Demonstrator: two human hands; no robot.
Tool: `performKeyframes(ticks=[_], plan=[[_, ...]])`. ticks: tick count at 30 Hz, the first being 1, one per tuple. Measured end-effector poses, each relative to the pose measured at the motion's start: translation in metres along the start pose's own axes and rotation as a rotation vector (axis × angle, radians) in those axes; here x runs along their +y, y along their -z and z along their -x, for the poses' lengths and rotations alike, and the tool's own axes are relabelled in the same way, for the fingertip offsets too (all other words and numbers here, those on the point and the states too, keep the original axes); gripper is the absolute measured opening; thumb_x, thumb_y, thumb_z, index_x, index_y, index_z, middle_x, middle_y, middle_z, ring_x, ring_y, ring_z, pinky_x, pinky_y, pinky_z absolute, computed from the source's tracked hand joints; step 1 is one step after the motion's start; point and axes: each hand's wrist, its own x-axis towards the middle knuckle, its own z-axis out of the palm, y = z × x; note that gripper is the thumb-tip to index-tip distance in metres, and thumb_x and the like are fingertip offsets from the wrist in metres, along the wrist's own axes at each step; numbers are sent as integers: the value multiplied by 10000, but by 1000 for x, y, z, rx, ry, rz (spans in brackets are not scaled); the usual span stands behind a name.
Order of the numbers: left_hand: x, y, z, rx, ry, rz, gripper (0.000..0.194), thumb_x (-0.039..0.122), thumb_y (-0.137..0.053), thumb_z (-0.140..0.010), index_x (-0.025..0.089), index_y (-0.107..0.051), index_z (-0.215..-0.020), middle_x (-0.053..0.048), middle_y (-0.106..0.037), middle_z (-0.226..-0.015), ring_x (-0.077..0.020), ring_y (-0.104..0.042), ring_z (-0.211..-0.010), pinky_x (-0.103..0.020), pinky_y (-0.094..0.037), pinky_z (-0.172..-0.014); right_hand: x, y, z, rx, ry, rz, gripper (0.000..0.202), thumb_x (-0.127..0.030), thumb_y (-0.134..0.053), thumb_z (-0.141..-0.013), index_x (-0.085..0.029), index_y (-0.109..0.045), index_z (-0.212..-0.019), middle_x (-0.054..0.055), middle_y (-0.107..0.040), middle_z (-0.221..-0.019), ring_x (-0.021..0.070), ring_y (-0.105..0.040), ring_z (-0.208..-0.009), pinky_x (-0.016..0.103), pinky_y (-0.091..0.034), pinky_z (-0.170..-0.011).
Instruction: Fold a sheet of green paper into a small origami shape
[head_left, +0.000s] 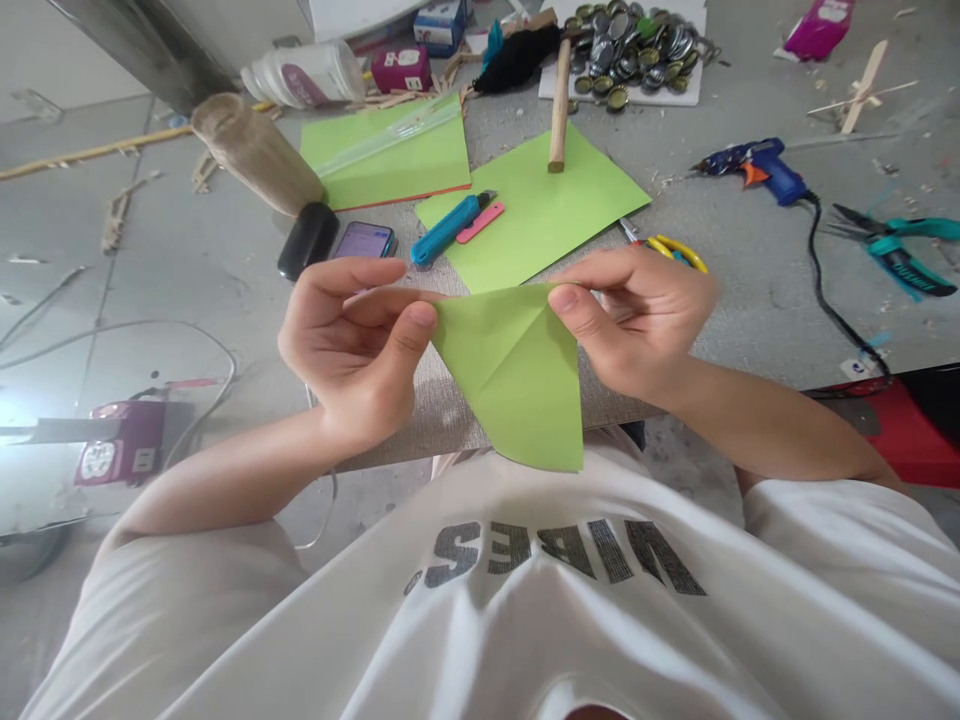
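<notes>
Between my two hands hangs a piece of green paper [525,390] with a diagonal crease, held up over the table's near edge. My left hand [352,350] pinches its upper left corner between thumb and finger. At the upper right corner, my right hand [630,310] grips the same paper with thumb and forefinger. Just beyond, a larger green sheet [577,210] lies on the table, with a blue utility knife [454,228] and a small pink strip [480,222] on its left part. Yellow-handled scissors [679,252] are partly hidden behind my right hand.
A phone [364,240], a black case [308,240] and a brown cylinder [259,155] stand left. A wooden-handled hammer [559,110] lies near a pile of bottle caps [630,50]. To the right are a blue glue gun [757,168] with its cord and teal pliers [896,245].
</notes>
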Motion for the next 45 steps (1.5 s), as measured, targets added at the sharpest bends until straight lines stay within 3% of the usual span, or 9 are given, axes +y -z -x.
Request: performKeyframes(ticks=[3, 6, 11, 17, 25, 31, 36, 41, 45], plan=[[-1, 1, -2, 24, 15, -5, 239, 346, -1055, -1003, 305, -867, -1145, 61, -912, -906, -133, -874, -744, -244, -696, -625, 3, -1, 2, 19, -6, -12, 184, -327, -841, -1155, -266, -863, -983, -47, -852, -814, 106, -737, -641, 241, -625, -600], [-6, 3, -6, 75, -2, -5, 325, 401, -1116, -927, 254, -858, -1059, 51, -879, -850, -135, -855, -701, -229, -661, -576, 4, -1, 4, 9, -82, 61, 361, -513, -811, -1178, -266, -842, -916, -33, -806, -767, 121, -709, -636, 269, -622, -602], [-12, 3, -11, 40, 87, 36, 429, 524, -1119, -902, 275, -901, -1175, 36, -832, -774, -107, -706, -581, -241, -515, -509, 4, 2, 5, 9, -130, 31, 425, -602, -793, -1179, -267, -811, -917, -34, -745, -754, 117, -669, -637, 284, -615, -628], [-5, 0, -13, -5, 282, -25, 506, 669, -1109, -851, 277, -790, -824, -6, -806, -814, -163, -722, -674, -353, -631, -658, 4, 2, 3, 2, -237, 86, 498, -710, -767, -1156, -293, -777, -884, -9, -725, -731, 162, -657, -636, 356, -639, -640], [-9, 3, -16, -13, 309, -129, 551, 788, -1086, -806, 298, -836, -852, -21, -814, -818, -187, -738, -723, -380, -642, -694, 10, -4, 8, 87, -144, 201, 496, -688, -751, -1166, -301, -785, -857, -15, -736, -701, 161, -639, -602, 352, -594, -589], [-11, -2, -14, -1, 291, -169, 636, 849, -1062, -783, 261, -821, -791, -13, -787, -746, -169, -715, -692, -341, -646, -656, 18, -8, 9, 130, -7, 35, 212, -351, -845, -1150, -288, -812, -950, -53, -765, -752, 114, -647, -596, 282, -557, -579], [-11, -5, -16, 9, 304, -149, 674, 866, -1074, -743, 242, -818, -750, -10, -747, -703, -149, -680, -671, -315, -621, -643, 24, -11, 12, 166, -25, 125, 346, -496, -814, -1173, -275, -807, -907, -35, -740, -732, 135, -642, -587, 316, -549, -574], [-12, -5, -14, -7, 354, -177, 728, 938, -1043, -704, 251, -802, -727, -19, -748, -713, -166, -662, -686, -341, -620, -661, 28, -12, 13, 193, 6, 98, 289, -436, -840, -1160, -277, -806, -921, -39, -745, -747, 125, -632, -589, 300, -534, -577], [-12, -3, -13, -37, 350, -185, 729, 926, -1035, -737, 245, -776, -710, -25, -741, -710, -165, -657, -689, -333, -592, -655, 29, -12, 13, 191, -5, 145, 348, -493, -824, -1167, -275, -793, -897, -33, -739, -734, 135, -630, -579, 312, -531, -566]])
